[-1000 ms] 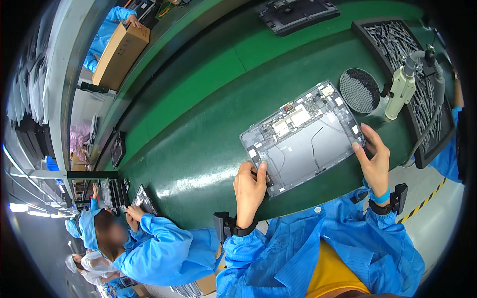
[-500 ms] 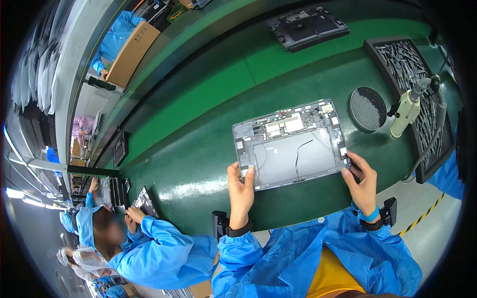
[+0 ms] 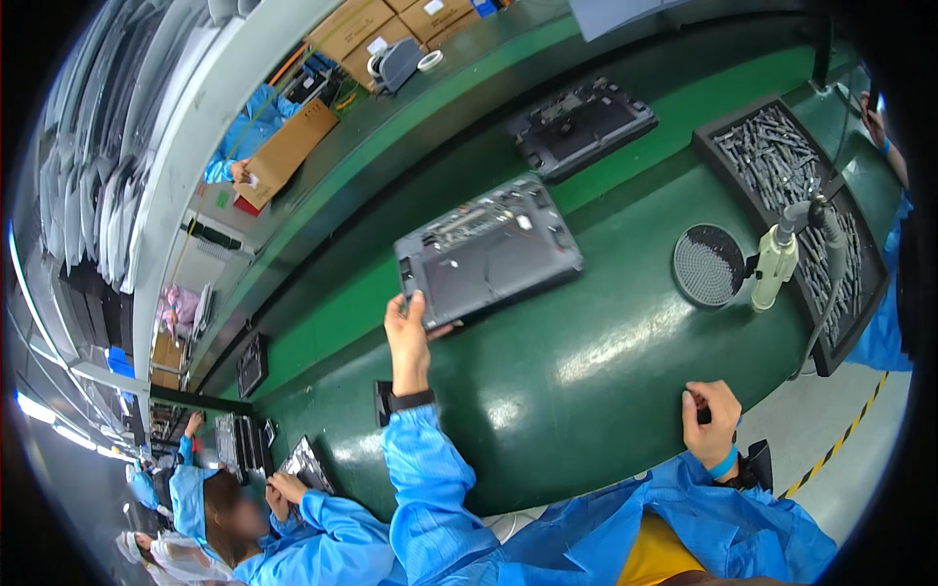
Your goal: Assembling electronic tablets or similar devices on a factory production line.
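My left hand point(image 3: 406, 342) grips the near-left corner of an opened grey tablet-like housing point(image 3: 489, 259), thumb on top and the other fingers under the edge. Circuit boards and small parts run along the far side of the housing, above a broad flat grey area. It is tilted over the green bench, somewhat blurred. Apart from it, my right hand point(image 3: 712, 426) hovers by the bench's near edge at the right, fingers curled in toward the thumb. A dark spot shows between these fingers; whether it is a thing or shadow, I cannot tell.
Another dark housing point(image 3: 583, 129) lies at the back. To the right are a round dish point(image 3: 707, 267) of small dark pieces, a pale green cylindrical tool point(image 3: 775, 269) and a black tray point(image 3: 699, 145) of metallic strips. A co-worker in blue point(image 3: 322, 532) works at the left.
My left hand has carried the housing leftward and away from me, toward the back housing. My right hand has let go of it and drawn back toward me. The view has shifted.
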Tool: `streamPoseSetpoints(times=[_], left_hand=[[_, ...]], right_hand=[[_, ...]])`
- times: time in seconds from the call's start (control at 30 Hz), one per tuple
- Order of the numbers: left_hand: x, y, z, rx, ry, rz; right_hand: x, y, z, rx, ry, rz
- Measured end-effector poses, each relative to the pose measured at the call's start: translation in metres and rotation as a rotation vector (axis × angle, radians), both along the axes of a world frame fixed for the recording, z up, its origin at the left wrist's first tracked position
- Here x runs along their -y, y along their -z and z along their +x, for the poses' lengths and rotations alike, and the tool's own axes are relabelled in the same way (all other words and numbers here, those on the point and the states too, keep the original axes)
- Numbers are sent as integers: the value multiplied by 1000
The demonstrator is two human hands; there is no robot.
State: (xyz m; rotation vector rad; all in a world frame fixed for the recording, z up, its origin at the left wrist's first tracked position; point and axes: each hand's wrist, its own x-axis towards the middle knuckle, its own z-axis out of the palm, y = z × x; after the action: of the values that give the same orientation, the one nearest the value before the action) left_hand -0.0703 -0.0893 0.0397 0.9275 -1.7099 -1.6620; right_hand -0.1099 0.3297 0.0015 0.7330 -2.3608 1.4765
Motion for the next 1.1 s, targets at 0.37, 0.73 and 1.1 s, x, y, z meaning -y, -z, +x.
streamPoseSetpoints(times=[0.37, 0.73, 1.1], left_hand=[[135, 38, -68, 242, -205, -144], [12, -18, -140, 202, 15, -876], [-14, 5, -278, 724, 167, -451]], right_hand=[[-4, 3, -1, -84, 32, 37], [-8, 5, -6, -58, -48, 7], [-12, -5, -17, -65, -62, -88]])
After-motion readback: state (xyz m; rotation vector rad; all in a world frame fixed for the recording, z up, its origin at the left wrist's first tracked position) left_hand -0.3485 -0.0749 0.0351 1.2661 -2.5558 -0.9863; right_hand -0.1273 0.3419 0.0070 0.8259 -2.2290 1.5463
